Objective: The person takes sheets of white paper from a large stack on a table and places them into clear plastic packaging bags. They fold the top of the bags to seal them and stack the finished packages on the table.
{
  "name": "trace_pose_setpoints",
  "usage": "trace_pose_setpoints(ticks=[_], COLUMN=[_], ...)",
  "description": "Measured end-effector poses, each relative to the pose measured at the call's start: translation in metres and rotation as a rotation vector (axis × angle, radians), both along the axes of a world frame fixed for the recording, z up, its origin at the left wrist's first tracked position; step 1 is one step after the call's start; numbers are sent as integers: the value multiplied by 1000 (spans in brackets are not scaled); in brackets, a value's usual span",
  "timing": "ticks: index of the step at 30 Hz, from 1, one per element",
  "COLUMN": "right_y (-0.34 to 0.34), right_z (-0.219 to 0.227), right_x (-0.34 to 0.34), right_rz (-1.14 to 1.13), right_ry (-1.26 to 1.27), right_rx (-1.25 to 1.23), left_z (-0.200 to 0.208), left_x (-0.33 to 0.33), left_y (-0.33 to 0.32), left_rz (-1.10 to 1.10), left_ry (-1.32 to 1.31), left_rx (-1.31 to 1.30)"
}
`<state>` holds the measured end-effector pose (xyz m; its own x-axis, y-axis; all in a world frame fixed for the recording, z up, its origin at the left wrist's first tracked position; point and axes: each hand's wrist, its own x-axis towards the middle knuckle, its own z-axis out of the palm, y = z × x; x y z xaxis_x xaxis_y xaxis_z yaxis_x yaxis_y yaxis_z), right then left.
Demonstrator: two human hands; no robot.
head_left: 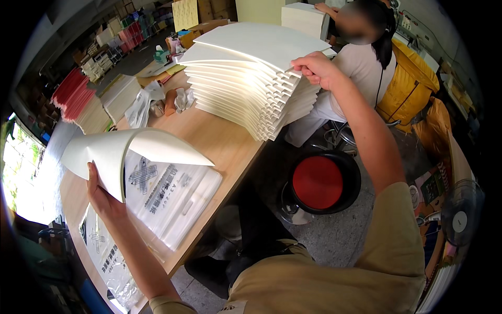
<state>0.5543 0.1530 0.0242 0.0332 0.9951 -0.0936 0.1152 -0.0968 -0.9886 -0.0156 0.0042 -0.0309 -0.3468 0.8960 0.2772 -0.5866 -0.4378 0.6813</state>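
My left hand (106, 198) grips a curled bundle of large white paper (97, 152) by its near edge, thumb on the outer face. The bundle arches over a pile of clear printed plastic bags (180, 196), partly covering them. My right hand (320, 70) is closed in a pinch on the near right corner of the top sheets of a tall paper stack (230, 86). That stack is built of many bundles laid slightly askew, their corners fanned out at the right. More printed plastic packaging (102, 240) lies by my left forearm.
The wooden table (230, 133) carries crumpled plastic (144, 104) and a pinkish stack (78, 94) at its far left. A round red-seated stool (318, 182) stands right of the table. Beyond the stack sits a person (361, 68) near a yellow sack (410, 83). A fan (460, 220) is at far right.
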Motion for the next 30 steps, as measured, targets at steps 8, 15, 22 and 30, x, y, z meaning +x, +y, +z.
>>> trace_pose_setpoints(ticks=[8, 15, 22, 30], right_y=[1, -48, -176, -120], right_z=[-1, -6, -162, -148], right_x=[1, -7, -146, -265], right_rz=[-7, -103, 827, 416], right_ry=[-51, -6, 342, 1343], right_rx=[6, 355, -44, -463], left_z=[-1, -1, 14, 20], left_x=[2, 14, 45, 76], left_y=[0, -5, -12, -65], left_rz=[6, -8, 73, 261], left_ry=[-12, 8, 20, 108], left_rx=[-13, -6, -52, -253])
